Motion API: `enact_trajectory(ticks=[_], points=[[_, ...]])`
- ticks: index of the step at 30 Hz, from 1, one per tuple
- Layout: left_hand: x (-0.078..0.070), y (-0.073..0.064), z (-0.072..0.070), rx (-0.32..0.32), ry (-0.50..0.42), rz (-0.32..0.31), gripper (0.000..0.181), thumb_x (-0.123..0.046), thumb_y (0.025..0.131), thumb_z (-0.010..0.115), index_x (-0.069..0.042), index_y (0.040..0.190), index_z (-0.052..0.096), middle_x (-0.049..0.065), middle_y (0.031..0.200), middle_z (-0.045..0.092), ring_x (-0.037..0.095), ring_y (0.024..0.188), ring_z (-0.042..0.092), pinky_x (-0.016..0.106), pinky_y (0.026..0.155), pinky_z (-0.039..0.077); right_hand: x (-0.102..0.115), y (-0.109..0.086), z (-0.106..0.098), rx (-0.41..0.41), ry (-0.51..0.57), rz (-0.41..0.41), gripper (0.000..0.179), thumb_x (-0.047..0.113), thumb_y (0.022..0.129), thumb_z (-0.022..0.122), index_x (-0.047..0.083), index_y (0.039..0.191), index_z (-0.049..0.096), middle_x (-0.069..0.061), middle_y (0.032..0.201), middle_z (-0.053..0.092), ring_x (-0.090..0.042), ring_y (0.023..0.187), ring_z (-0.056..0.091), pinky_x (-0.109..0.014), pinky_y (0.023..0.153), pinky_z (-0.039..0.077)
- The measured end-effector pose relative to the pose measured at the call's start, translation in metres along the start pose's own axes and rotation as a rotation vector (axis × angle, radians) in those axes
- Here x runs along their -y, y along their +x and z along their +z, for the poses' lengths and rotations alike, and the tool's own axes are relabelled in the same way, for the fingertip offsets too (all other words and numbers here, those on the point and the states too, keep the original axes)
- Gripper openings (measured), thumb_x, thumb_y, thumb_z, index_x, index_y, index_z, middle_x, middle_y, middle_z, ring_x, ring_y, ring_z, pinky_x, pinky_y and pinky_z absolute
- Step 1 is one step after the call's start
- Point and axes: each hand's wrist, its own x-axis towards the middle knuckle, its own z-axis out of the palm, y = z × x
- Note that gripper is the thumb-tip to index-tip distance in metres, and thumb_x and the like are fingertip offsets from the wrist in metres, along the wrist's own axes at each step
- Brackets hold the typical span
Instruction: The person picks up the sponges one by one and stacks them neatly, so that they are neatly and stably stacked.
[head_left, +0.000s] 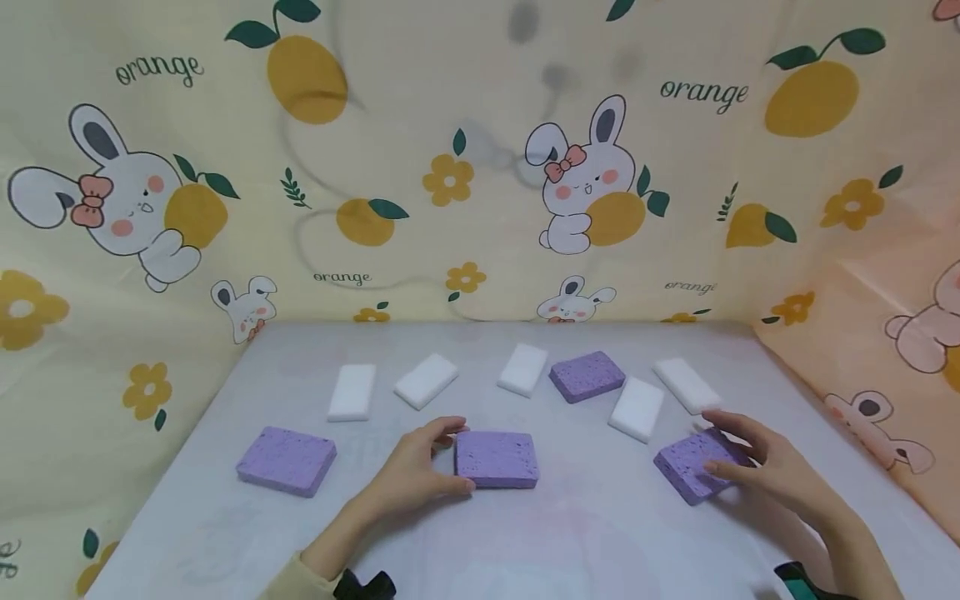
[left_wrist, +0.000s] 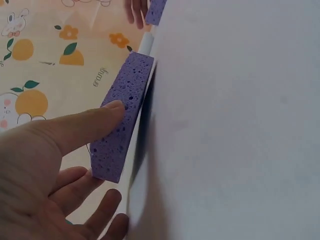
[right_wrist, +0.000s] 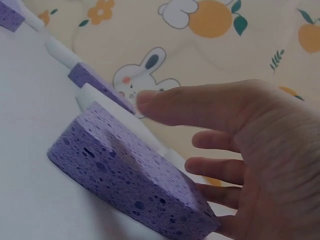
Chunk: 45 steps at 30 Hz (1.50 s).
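Note:
In the head view my left hand (head_left: 415, 468) pinches the left end of a purple sponge (head_left: 497, 460), thumb at the near edge and fingertips at the far edge. The left wrist view has the thumb pressed along the pitted side of this sponge (left_wrist: 120, 125), other fingers spread below. My right hand (head_left: 776, 467) reaches over another purple sponge (head_left: 686, 468) lying askew at the right. In the right wrist view the thumb stands apart above this sponge (right_wrist: 130, 170), with the other fingers extended beside its far end.
A third purple sponge (head_left: 287, 461) lies at the left, a fourth purple sponge (head_left: 587, 377) farther back. Several white blocks lie along the back, among them a white block (head_left: 352, 392) at left and a white block (head_left: 687, 385) near my right fingers. A printed cloth (head_left: 465, 100) hangs behind the table.

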Motion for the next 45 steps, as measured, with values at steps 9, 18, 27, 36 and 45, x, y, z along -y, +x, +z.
enact_trajectory(ticks=[9, 18, 27, 36, 45], points=[[-0.008, 0.013, 0.012, 0.049, 0.058, -0.041, 0.087, -0.026, 0.068, 0.091, -0.005, 0.141, 0.048, 0.007, 0.135, 0.057, 0.025, 0.125, 0.051, 0.047, 0.109, 0.034, -0.008, -0.004, -0.003, 0.097, 0.070, 0.006, 0.083, 0.009, 0.077, 0.083, 0.006, 0.148, 0.040, -0.014, 0.144, 0.044, 0.006, 0.121, 0.042, -0.005, 0.091, 0.033], [-0.007, 0.011, 0.012, 0.054, 0.071, -0.058, 0.086, -0.027, 0.067, 0.091, -0.007, 0.140, 0.050, 0.003, 0.135, 0.057, 0.023, 0.123, 0.052, 0.048, 0.108, 0.034, -0.015, -0.006, -0.006, 0.145, 0.087, -0.021, 0.090, 0.007, 0.072, 0.085, 0.007, 0.149, 0.038, -0.014, 0.144, 0.044, 0.006, 0.122, 0.041, -0.004, 0.091, 0.031], [-0.009, 0.013, 0.011, 0.054, 0.092, -0.057, 0.088, -0.026, 0.066, 0.092, -0.006, 0.140, 0.049, 0.006, 0.134, 0.058, 0.027, 0.125, 0.050, 0.050, 0.110, 0.031, -0.016, -0.004, -0.007, 0.143, 0.043, -0.018, 0.088, 0.008, 0.071, 0.085, 0.008, 0.148, 0.041, -0.023, 0.144, 0.042, 0.011, 0.121, 0.038, -0.005, 0.090, 0.033], [-0.005, 0.012, 0.015, 0.038, 0.081, -0.055, 0.086, -0.028, 0.066, 0.092, -0.005, 0.138, 0.050, 0.008, 0.133, 0.059, 0.027, 0.121, 0.054, 0.050, 0.107, 0.036, -0.019, -0.005, -0.006, 0.155, 0.061, 0.018, 0.091, 0.007, 0.070, 0.084, 0.005, 0.148, 0.038, -0.026, 0.145, 0.040, 0.013, 0.119, 0.037, -0.005, 0.089, 0.031], [-0.005, 0.012, 0.014, 0.039, 0.079, -0.052, 0.087, -0.027, 0.066, 0.092, -0.001, 0.137, 0.049, 0.011, 0.132, 0.060, 0.026, 0.125, 0.052, 0.049, 0.110, 0.032, -0.020, -0.004, -0.006, 0.148, 0.058, 0.004, 0.086, 0.007, 0.071, 0.084, 0.004, 0.146, 0.041, -0.024, 0.143, 0.042, 0.014, 0.119, 0.036, -0.006, 0.090, 0.033]])
